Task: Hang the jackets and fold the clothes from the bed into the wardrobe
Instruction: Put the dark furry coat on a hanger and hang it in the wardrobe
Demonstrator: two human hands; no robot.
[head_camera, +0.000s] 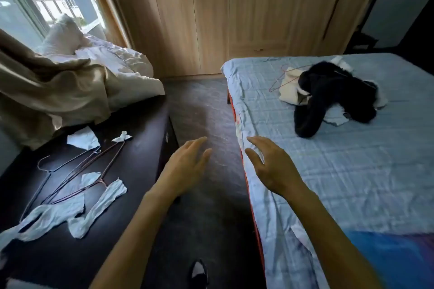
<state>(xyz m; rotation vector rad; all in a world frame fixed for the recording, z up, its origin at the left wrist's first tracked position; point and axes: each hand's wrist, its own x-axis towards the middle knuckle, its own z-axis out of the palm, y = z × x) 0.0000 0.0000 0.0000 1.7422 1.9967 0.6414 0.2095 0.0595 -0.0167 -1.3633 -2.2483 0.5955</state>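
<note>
Clothes (333,91) lie heaped on the bed (352,171), well beyond the left hand (185,166) and right hand (272,169), fingers (198,142) released and empty.

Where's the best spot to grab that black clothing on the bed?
Probably the black garment by its long end that sticks out toward you, reaching from the near side of the bed. That end lies free on the bed, while the rest overlaps white clothes and a pink hanger.

Pale blue checked bed (328,183) right, dark low wooden cabinet (136,148) left, grey floor strip (202,112) between. Light wooden wardrobe (234,19) behind all. Heap of black and white clothes (328,91) on the bed's far part, thin pink wire hanger (278,81) at its left edge. Dark wire hangers (77,178) and crumpled white cloth strips (98,209) on the cabinet, bunched white duvet (122,65) behind them.
</note>
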